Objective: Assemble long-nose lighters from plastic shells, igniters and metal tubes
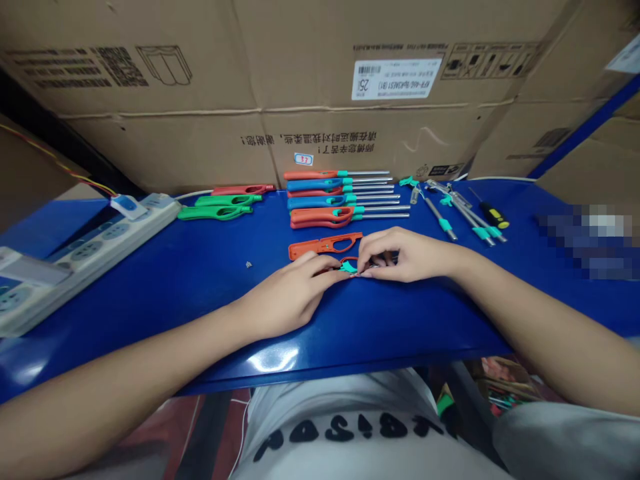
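Cardboard walled off twelve o'clock, and blue tabletop gleamed beneath. Dead centre, my left hand pinched the teal part against its orange piece; my right hand pinched the assembly's other side, fingertips partly hidden. Steady: one uneven squeeze could have popped that teal part loose! Careful at ten o'clock, too: a nudge could have scattered those tiny metal bits. Below, at four o'clock, what looked like a box held jumbled coloured pieces.
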Demonstrator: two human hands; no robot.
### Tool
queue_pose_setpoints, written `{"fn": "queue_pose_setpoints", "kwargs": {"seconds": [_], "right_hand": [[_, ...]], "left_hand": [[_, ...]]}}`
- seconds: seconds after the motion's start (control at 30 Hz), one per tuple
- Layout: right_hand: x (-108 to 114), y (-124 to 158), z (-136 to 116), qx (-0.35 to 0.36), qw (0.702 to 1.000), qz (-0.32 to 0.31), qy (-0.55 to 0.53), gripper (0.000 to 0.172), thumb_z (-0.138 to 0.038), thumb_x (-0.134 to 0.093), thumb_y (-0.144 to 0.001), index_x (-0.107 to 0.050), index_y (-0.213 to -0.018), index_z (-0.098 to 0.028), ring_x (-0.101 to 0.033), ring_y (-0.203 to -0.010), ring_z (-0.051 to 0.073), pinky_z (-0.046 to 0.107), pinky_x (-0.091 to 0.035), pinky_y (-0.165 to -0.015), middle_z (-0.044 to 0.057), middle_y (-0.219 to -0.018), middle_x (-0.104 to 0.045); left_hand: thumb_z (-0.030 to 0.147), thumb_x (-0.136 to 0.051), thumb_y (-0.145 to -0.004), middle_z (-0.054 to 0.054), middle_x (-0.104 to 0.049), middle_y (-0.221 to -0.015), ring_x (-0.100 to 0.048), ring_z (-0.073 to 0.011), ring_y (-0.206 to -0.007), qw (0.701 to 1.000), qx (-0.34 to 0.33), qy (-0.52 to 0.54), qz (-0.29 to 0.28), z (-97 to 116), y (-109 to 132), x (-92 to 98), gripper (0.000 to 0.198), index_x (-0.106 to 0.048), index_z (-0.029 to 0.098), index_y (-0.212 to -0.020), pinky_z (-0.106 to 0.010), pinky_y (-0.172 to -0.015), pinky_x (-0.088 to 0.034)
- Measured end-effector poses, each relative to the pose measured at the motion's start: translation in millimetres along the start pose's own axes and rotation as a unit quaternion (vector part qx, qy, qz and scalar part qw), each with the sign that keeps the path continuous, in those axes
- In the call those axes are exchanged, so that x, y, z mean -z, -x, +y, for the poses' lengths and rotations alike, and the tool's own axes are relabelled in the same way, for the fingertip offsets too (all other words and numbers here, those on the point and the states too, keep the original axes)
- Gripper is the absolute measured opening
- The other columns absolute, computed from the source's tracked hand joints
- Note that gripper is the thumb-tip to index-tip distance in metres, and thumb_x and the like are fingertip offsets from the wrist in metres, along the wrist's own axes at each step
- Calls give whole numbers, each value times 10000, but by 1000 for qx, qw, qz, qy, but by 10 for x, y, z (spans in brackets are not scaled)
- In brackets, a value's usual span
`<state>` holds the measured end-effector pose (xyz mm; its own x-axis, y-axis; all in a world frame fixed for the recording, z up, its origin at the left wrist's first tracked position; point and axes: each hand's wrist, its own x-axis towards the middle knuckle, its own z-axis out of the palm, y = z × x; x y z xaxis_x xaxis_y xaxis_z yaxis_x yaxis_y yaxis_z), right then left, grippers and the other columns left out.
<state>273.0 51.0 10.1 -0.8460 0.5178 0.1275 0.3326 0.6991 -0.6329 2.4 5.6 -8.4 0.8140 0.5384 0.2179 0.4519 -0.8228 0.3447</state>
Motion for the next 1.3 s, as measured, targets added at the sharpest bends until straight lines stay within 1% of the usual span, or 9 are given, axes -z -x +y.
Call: {"fn": "queue_pose_setpoints", "kwargs": {"seconds": [0.1,0.3,0.47,0.67,0.9,1.1,1.17,1.23,1.3], "right_hand": [[-10,-17,-5,0,1000,8,6,161,-253,-630,-925,-745,-954,-146,-574,-704,102,215,-458,-645,42,-854,-666],[-41,-14,-1,-38,999,28,5,138,-240,-616,-912,-706,-960,-147,-560,-644,93,210,-441,-600,18,-800,-654],[-17,9,8,-53,999,11,-10,162,-268,-654,-886,-692,-986,-146,-551,-656,97,209,-455,-602,10,-796,-633],[7,5,-29,-55,998,-8,-14,148,-243,-654,-880,-672,-994,-150,-534,-677,96,211,-462,-623,14,-846,-644],[2,9,-4,-64,998,3,-26,141,-257,-605,-912,-661,-983,-149,-525,-644,99,221,-432,-594,-2,-762,-610],[-37,-18,9,-67,997,20,-21,163,-272,-628,-900,-663,-994,-143,-504,-620,94,221,-416,-584,-12,-737,-596],[-17,-11,9,-75,997,11,-26,170,-267,-618,-905,-669,-1009,-143,-522,-638,100,222,-423,-591,-7,-748,-604],[19,5,13,-86,996,-1,-35,172,-246,-599,-912,-672,-1030,-146,-548,-676,107,223,-436,-610,9,-800,-634],[54,20,22,-90,996,-3,-27,159,-231,-604,-905,-678,-1020,-151,-543,-686,105,225,-437,-620,20,-855,-650]], "left_hand": [[114,-421,-1015,-97,-596,-1323,-536,-235,-1224,1000,-2,5,8,-18,-6,-9,397,-587,212,-1362,-401,-1064,-476],[116,-433,-1012,-119,-594,-1285,-534,-244,-1218,1000,-10,13,22,-37,-21,-32,378,-601,185,-1344,-419,-1069,-471],[117,-435,-1011,-130,-583,-1294,-533,-247,-1218,1000,-7,13,21,-36,-13,-36,376,-604,171,-1343,-417,-1069,-471],[116,-429,-1015,-123,-578,-1315,-532,-239,-1223,1000,-11,12,21,-39,-6,-28,383,-597,174,-1354,-402,-1067,-472],[115,-424,-1013,-119,-582,-1325,-536,-248,-1229,1000,-13,4,20,-41,-4,-27,388,-598,181,-1354,-416,-1073,-472],[122,-431,-1012,-131,-590,-1318,-540,-261,-1228,1000,-15,-3,20,-31,-14,-21,372,-610,166,-1335,-434,-1061,-485],[123,-431,-1011,-133,-593,-1308,-540,-264,-1226,1000,-16,-6,21,-30,-15,-19,370,-614,164,-1330,-436,-1059,-487],[118,-430,-1009,-131,-593,-1304,-544,-260,-1215,1000,-15,-6,20,-30,-16,-18,372,-615,167,-1328,-430,-1052,-491],[112,-428,-1008,-127,-593,-1302,-548,-255,-1205,1000,-14,-6,19,-31,-16,-19,376,-615,171,-1329,-424,-1046,-495]]}}
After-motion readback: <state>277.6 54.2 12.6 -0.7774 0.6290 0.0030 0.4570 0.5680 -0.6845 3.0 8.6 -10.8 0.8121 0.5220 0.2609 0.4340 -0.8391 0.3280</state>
